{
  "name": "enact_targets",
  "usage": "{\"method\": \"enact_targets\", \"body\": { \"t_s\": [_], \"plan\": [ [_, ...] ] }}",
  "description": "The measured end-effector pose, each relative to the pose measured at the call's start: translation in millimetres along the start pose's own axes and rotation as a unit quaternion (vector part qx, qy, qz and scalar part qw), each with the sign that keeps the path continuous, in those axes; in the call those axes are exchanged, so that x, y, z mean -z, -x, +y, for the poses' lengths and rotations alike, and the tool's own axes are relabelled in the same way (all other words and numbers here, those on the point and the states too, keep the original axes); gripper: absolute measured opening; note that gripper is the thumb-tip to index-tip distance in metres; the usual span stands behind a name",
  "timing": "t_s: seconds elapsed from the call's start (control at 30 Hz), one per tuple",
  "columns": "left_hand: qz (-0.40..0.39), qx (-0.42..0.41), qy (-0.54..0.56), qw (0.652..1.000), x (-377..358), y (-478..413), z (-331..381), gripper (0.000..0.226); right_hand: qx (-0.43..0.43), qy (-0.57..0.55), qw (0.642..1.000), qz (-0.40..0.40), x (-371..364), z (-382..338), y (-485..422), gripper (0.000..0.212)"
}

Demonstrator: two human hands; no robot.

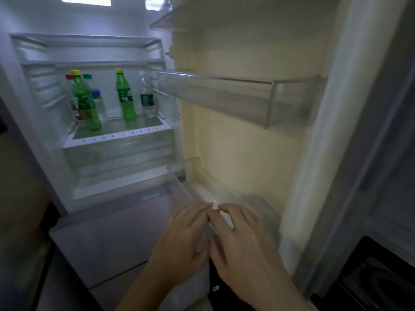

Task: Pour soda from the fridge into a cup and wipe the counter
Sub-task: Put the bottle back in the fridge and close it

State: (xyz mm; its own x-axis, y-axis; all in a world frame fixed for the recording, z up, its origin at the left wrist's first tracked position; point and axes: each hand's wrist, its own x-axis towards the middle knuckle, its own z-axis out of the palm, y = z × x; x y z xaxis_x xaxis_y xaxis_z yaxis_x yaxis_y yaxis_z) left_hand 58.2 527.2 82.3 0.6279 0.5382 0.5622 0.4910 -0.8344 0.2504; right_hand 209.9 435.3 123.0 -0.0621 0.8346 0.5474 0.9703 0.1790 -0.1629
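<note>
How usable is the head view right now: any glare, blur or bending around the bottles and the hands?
Head view: the fridge lamp is blown out. The left green bottle and right green bottle read clearly on the lit shelf. The left hand, right hand and lower door bin are smeared by motion blur. Wide-angle distortion curves the fridge edges, and the corners are dark.

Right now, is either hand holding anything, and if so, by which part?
Nothing is held. The left hand and right hand are open, side by side near the lower door bin; the two green bottles stand untouched on the fridge shelf.
</note>
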Motion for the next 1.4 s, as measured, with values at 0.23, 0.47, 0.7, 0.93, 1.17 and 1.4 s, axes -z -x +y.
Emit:
{"method": "enact_targets", "body": {
  "t_s": [0.23,0.47,0.7,0.93,1.17,1.4],
  "plan": [
    [-0.005,-0.051,0.061,0.997,-10,18,55,0.048,-0.088,-0.043,0.992,0.079,10,22,83,0.051],
    [-0.036,-0.068,0.040,0.996,-28,30,70,0.059,-0.186,0.004,0.981,0.058,16,14,119,0.048],
    [-0.044,-0.045,0.013,0.998,-27,41,74,0.060,-0.214,0.092,0.973,0.005,31,-1,147,0.049],
    [-0.039,0.011,-0.038,0.998,-3,68,77,0.055,-0.235,0.098,0.967,0.003,46,-10,180,0.050],
    [-0.039,0.119,-0.103,0.987,34,92,81,0.048,-0.215,0.044,0.975,0.039,47,-10,169,0.063],
    [-0.003,0.093,-0.132,0.987,71,120,107,0.069,-0.128,-0.074,0.988,0.051,35,-28,133,0.065]
  ]
}}
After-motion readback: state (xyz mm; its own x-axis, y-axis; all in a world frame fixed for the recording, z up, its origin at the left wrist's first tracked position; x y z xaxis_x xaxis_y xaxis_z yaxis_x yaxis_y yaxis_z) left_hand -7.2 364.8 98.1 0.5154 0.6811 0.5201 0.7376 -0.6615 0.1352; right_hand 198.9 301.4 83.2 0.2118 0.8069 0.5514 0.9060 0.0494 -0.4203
